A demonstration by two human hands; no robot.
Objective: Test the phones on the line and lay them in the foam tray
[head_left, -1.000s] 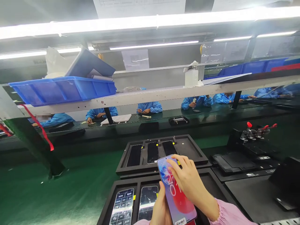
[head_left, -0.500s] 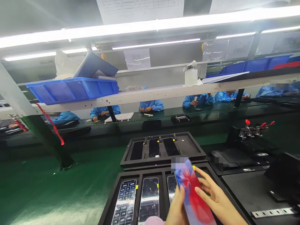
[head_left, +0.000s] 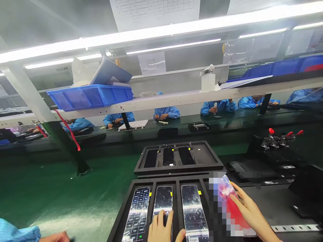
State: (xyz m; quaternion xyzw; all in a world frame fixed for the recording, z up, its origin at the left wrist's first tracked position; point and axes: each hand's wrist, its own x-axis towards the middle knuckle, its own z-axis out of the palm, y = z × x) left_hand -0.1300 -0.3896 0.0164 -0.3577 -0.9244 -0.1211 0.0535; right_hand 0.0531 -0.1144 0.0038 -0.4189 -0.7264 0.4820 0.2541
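Tray (head_left: pixel 166 180) of phones, left hand (head_left: pixel 161 230) open on middle phone (head_left: pixel 163 199), right hand (head_left: pixel 252 215) open on red-screen phone (head_left: pixel 230 203)

Left hand (head_left: pixel 160 228) and right hand (head_left: pixel 252 215) lie well apart, fingers extended.

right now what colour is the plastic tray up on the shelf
The plastic tray is bright blue, shown best in the head view.
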